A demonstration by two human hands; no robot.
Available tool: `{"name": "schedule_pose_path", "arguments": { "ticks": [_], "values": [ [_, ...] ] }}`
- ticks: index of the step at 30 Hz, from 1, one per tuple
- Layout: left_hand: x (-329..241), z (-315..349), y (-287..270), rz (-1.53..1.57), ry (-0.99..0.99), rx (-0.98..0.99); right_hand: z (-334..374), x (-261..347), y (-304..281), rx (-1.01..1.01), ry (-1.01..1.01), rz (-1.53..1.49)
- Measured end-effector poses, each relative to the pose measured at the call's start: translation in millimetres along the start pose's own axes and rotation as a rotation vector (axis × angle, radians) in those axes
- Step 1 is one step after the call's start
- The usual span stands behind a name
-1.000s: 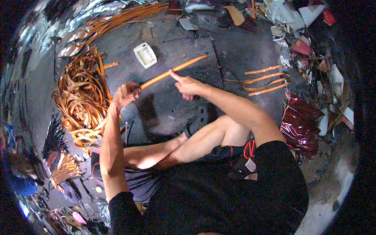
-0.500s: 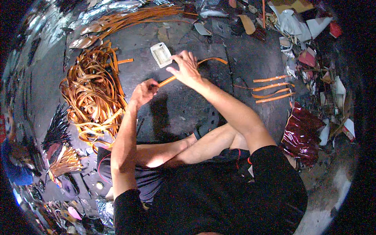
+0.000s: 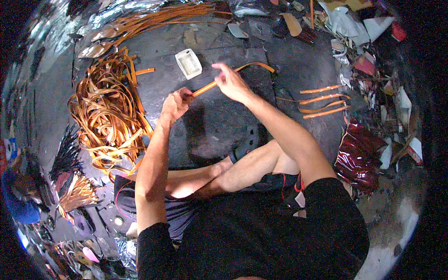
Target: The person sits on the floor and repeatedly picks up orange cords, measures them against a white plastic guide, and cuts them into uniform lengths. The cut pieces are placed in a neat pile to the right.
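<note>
My left hand [image 3: 176,103] is closed round one end of a flat, glossy orange strip [image 3: 205,88]. The strip runs straight up and to the right from that fist to my right hand [image 3: 232,85]. There it passes under the palm, with my thumb and forefinger stretched out and the other fingers partly hidden, seemingly curled on it. Past my right hand the strip's loose tail curves off to the right. A small white rectangular tray [image 3: 200,64] stands just beyond my hands, touched by neither.
A large tangled heap of orange strips [image 3: 109,112] lies at the left. Several short orange pieces [image 3: 324,99] are laid in a row at the right. Dark red glossy sheeting [image 3: 358,156] and scraps edge the right side. Long orange strips [image 3: 163,18] lie at the far side.
My left hand has shifted slightly right and up, with the strip still in it. My right hand has moved a little to the right, and its fingers are less spread.
</note>
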State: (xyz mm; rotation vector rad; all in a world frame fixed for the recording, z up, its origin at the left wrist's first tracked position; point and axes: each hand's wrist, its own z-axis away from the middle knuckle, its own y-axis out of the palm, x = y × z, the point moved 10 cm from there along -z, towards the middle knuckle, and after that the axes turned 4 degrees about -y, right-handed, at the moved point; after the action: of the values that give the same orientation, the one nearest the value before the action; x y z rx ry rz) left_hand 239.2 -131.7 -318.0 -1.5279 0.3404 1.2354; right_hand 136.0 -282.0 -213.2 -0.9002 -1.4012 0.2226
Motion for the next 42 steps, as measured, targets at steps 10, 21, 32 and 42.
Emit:
{"name": "schedule_pose_path", "arguments": {
  "ticks": [10, 21, 32, 42],
  "values": [
    [24, 17, -31, -0.268, -0.04, 0.058, 76, 8, 97, 0.572, 0.501, -0.092],
    [33, 47, -104, -0.125, 0.022, -0.037, 63, 97, 223, 0.575, -0.019, 0.28],
    [-21, 42, -37, -0.356, -0.058, 0.074, 149, 93, -119, -0.091, 0.187, 0.003],
    [-46, 49, -13, 0.059, 0.05, 0.422, 459, -189, -289, -1.089, 0.865, 0.607]
  ]
}}
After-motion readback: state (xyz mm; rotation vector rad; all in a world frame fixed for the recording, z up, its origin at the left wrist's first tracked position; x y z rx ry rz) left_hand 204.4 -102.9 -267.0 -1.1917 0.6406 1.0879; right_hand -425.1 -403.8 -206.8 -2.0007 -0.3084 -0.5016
